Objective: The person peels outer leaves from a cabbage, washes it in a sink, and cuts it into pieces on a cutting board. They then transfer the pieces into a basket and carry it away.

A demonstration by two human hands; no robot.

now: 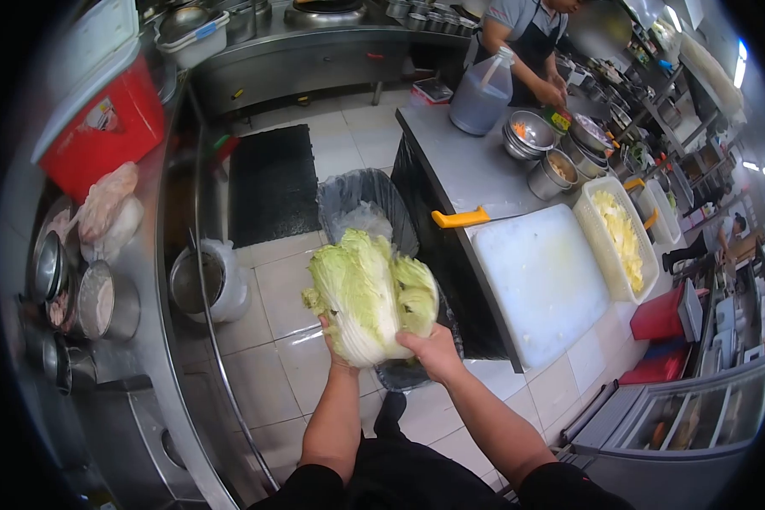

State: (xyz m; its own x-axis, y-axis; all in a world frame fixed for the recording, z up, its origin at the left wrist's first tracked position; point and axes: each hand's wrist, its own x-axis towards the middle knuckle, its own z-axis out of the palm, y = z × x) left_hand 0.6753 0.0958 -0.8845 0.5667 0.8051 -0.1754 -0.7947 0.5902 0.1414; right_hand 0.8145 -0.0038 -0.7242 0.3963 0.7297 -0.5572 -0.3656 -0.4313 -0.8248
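Both hands hold a large napa cabbage (355, 293) up in front of me, its leafy end pointing away. My left hand (338, 347) grips the left side near the pale base, with most of its fingers hidden beneath. On the right, my right hand (433, 350) clasps the base, thumb on top, where an outer leaf (416, 297) is partly parted from the head. Below and beyond the cabbage is a bin lined with a dark plastic bag (340, 191). A white cutting board (540, 280) lies to the right, and a yellow-handled knife (463, 218) rests at its far edge.
A white basket of cut yellowish pieces (618, 238) stands beyond the board. Metal bowls (531, 132) and a large plastic jug (483, 93) share that counter. Another person (523, 51) works at the far end. At left, a steel counter holds a red cooler (102, 119) and pots (106, 302).
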